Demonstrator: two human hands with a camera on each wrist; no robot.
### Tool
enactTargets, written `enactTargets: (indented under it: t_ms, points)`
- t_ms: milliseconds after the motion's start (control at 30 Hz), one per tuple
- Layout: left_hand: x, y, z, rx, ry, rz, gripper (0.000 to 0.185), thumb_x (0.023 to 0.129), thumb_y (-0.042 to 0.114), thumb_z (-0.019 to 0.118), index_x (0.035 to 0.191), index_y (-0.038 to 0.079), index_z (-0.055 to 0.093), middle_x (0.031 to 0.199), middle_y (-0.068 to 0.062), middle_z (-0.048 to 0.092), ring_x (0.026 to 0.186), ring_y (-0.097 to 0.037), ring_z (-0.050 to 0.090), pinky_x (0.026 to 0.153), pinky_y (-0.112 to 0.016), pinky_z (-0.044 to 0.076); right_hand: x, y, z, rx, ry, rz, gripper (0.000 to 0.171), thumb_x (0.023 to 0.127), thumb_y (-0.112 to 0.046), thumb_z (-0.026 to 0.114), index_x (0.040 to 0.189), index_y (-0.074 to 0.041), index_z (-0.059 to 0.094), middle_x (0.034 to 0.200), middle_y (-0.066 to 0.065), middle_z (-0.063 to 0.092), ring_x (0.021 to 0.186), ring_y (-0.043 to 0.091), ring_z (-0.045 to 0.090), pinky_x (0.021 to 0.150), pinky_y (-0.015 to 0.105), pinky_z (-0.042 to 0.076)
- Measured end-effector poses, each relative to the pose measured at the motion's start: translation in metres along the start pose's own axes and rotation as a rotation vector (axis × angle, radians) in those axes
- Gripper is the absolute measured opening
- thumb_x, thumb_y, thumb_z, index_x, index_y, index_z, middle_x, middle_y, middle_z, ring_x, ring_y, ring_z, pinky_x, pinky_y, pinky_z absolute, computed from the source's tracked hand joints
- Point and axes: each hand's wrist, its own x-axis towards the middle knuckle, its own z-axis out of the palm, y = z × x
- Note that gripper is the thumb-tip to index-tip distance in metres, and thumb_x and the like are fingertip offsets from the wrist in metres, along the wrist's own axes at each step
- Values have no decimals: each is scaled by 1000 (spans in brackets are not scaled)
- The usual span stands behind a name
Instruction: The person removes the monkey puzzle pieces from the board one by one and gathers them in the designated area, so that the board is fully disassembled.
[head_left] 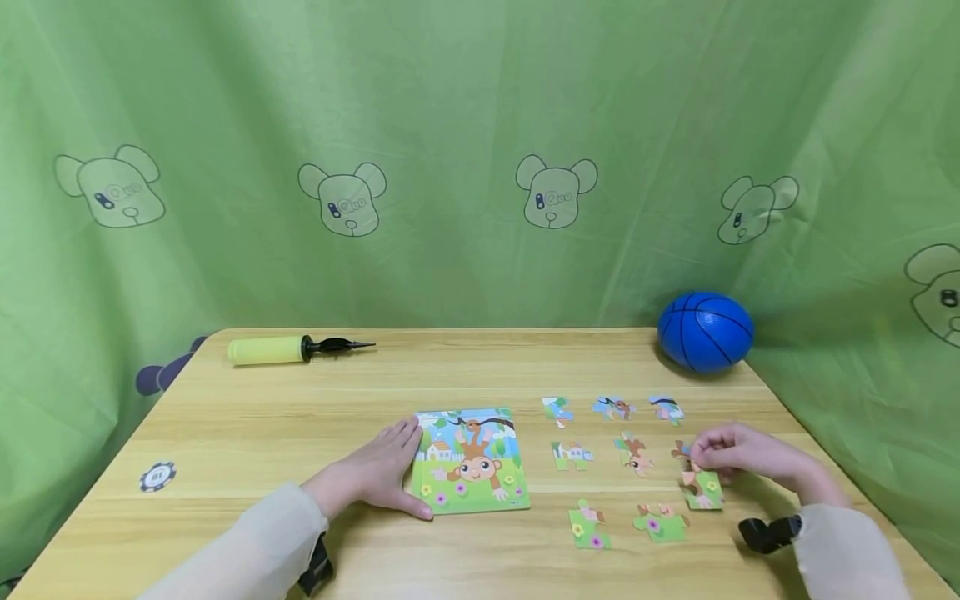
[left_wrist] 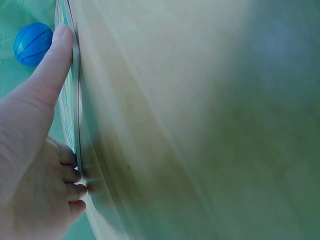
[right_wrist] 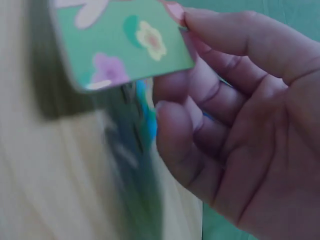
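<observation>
My right hand (head_left: 750,454) pinches a puzzle piece (right_wrist: 125,45) between thumb and fingers. This piece, green with a pink and a yellow flower, is lifted above the table's right side. Partly behind the hand lies another puzzle piece (head_left: 680,450). My left hand (head_left: 386,467) rests at the left edge of a square monkey picture board (head_left: 472,496), thumb by the lower corner and fingers by the upper one. Between board and right hand lie spaced pieces, among them a house piece (head_left: 573,456), a monkey-face piece (head_left: 636,458) and a flower piece (head_left: 662,525).
Three sky-coloured pieces, one with a bird (head_left: 615,407), form the far row. A blue ball (head_left: 705,332) sits at the back right corner. A yellow hand pump (head_left: 268,350) lies at the back left, and a round chip (head_left: 157,477) near the left edge. Green curtain (head_left: 450,250) surrounds the table.
</observation>
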Motion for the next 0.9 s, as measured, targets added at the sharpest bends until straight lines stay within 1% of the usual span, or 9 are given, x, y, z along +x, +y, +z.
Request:
enactTargets:
  t_ms: [100, 200, 333, 400, 600, 700, 900]
  points:
    - [0, -1, 0, 2, 0, 2, 120, 66, 73, 59, 142, -9, 17, 148, -26, 9, 136, -37, 10, 110, -43, 11, -8, 9, -3, 19, -26, 11, 18, 95, -3, 44, 92, 9, 57, 72, -4, 55, 59, 7, 49, 52, 26, 47]
    - [0, -1, 0, 2, -4, 2, 120, 66, 74, 58, 142, -9, 17, 148, -26, 8, 136, -37, 9, 110, -43, 11, -13, 17, -5, 45, -40, 59, 19, 95, -4, 45, 94, 10, 57, 74, -7, 55, 61, 3, 49, 52, 22, 46]
    - [0, -2, -1, -6, -8, 2, 119, 67, 74, 58, 143, -9, 16, 149, -25, 8, 136, -36, 8, 110, -42, 10, -17, 23, -7, 71, -42, 100, 19, 94, -4, 46, 96, 12, 57, 76, -7, 58, 62, 3, 49, 53, 20, 45]
    - [0, -3, 0, -7, -7, 7, 118, 68, 73, 58, 142, -9, 16, 148, -25, 7, 136, -36, 8, 110, -42, 10, -18, 24, -8, 74, -45, 100, 20, 94, -4, 46, 95, 13, 57, 77, -6, 58, 62, 3, 49, 52, 20, 44]
    - [0, -4, 0, -24, -2, 17, 115, 72, 71, 56, 142, -9, 15, 149, -25, 6, 136, -37, 8, 110, -43, 10, -19, 27, -9, 53, -51, 109, 18, 94, -4, 47, 93, 9, 59, 73, -7, 57, 58, 3, 47, 48, 18, 41]
    - [0, -5, 0, -37, -4, 17, 112, 74, 70, 56, 142, -9, 15, 149, -24, 6, 136, -37, 8, 110, -43, 11, -19, 28, -9, 35, -52, 105, 17, 93, -3, 47, 92, 9, 59, 72, -6, 57, 56, 4, 48, 46, 18, 40]
    - [0, -5, -2, -80, -7, 5, 104, 79, 64, 55, 143, -8, 16, 149, -24, 6, 136, -36, 7, 110, -44, 11, -16, 19, -9, -37, -29, 109, 16, 92, -4, 49, 92, 8, 60, 69, -5, 55, 56, 4, 48, 44, 19, 39]
